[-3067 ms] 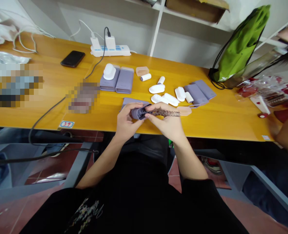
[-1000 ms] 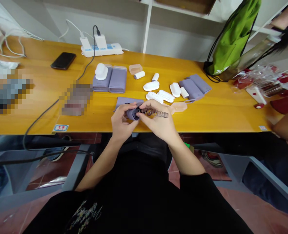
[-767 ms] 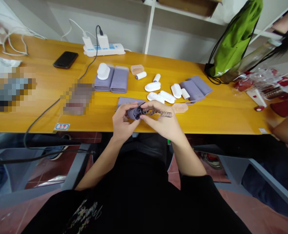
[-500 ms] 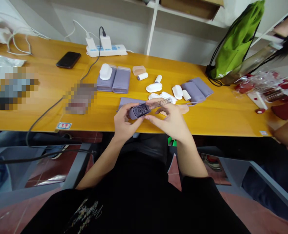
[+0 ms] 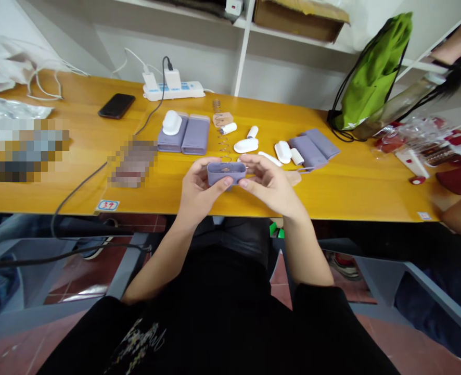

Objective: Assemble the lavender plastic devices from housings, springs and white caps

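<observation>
Between my left hand (image 5: 197,195) and my right hand (image 5: 271,187) is a hollow purple oval casing (image 5: 216,175) above the table's front part. Both thumbs press its near wall, and the other fingers curl around its two ends. A long thin metal coil spring (image 5: 225,141) stretches out beyond the casing, away from me. What the spring is fixed to inside the casing is hidden. Just behind my hands lie several white oval caps, among them one cap (image 5: 246,145), and a short white cylinder (image 5: 253,132).
Two purple blocks (image 5: 196,135) stand left of the spring, a white cap (image 5: 171,123) on one. More purple pieces (image 5: 310,148) lie to the right. Further back are a power strip (image 5: 183,91), a black phone (image 5: 116,105) and a green drawstring bag (image 5: 374,78). A cable (image 5: 86,174) crosses the left side.
The casing has turned from a slant to nearly level across. Its spring, which ran rightward by my right hand, now reaches away toward the back. My right hand has closed onto the casing's right end.
</observation>
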The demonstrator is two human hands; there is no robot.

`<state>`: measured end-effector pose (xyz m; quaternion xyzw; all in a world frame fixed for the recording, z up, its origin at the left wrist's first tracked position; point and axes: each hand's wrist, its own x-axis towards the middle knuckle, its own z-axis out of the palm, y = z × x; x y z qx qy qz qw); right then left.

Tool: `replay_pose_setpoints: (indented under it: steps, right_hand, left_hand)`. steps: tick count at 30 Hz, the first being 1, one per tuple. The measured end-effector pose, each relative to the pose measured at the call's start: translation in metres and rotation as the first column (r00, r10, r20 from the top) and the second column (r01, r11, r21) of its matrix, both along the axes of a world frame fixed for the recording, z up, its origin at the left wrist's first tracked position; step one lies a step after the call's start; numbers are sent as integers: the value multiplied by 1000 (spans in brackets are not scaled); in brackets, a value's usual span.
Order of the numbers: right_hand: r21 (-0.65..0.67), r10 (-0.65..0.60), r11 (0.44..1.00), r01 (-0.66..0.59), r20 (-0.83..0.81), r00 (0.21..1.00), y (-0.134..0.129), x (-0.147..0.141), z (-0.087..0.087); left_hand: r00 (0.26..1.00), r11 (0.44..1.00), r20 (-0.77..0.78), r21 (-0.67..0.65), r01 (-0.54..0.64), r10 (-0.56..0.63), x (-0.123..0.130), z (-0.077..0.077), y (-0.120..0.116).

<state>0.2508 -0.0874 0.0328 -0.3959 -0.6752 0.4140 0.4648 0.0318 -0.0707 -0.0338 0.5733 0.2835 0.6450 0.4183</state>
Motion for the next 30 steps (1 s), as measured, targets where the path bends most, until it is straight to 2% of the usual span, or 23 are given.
replay_pose_setpoints:
  steps: [5, 7, 8, 10, 12, 15, 18, 20, 22, 26, 30]
  right_hand:
    - [15, -60, 998, 62, -125, 990, 3, -14, -4]
    - [6, -91, 996, 94, -182, 979, 6, -7, -3]
    - [-6, -111, 994, 112, -201, 973, 8, 0, -2]
    - [-38, -156, 988, 151, -235, 959, 11, 18, 2]
    - [-77, -186, 982, 172, -274, 943, 14, 38, 5]
    - [-128, -217, 974, 185, -314, 924, 19, 66, 7]
    - [-118, -277, 961, 252, -340, 899, 25, 85, 4]
    - [-124, -315, 949, 290, -354, 881, 30, 93, 0]
    - [-134, -343, 939, 316, -343, 875, 35, 98, -4]
    - [-80, -387, 922, 379, -261, 885, 43, 102, -11]
    - [-52, -417, 908, 416, -217, 883, 47, 99, -17]
  left_hand:
    - [994, 993, -28, -47, 107, -108, 0, 11, 4]
    - [985, 996, -150, 26, 85, -81, -14, 18, 8]
    - [970, 995, -242, 91, 39, -16, -25, 22, 11]
    - [872, 973, -463, 224, -55, 156, -49, 30, 18]
    - [724, 964, -658, 263, -39, 209, -69, 35, 26]
    - [547, 982, -823, 188, 12, 151, -81, 32, 38]
    - [454, 998, -890, 52, 35, 31, -75, 21, 47]
    - [447, 1000, -894, 13, 16, 4, -70, 13, 49]
    - [489, 1000, -872, 28, -10, 30, -69, 6, 48]
    - [594, 988, -789, 129, -85, 155, -71, -3, 43]
    - [645, 966, -720, 206, -154, 256, -67, -10, 39]
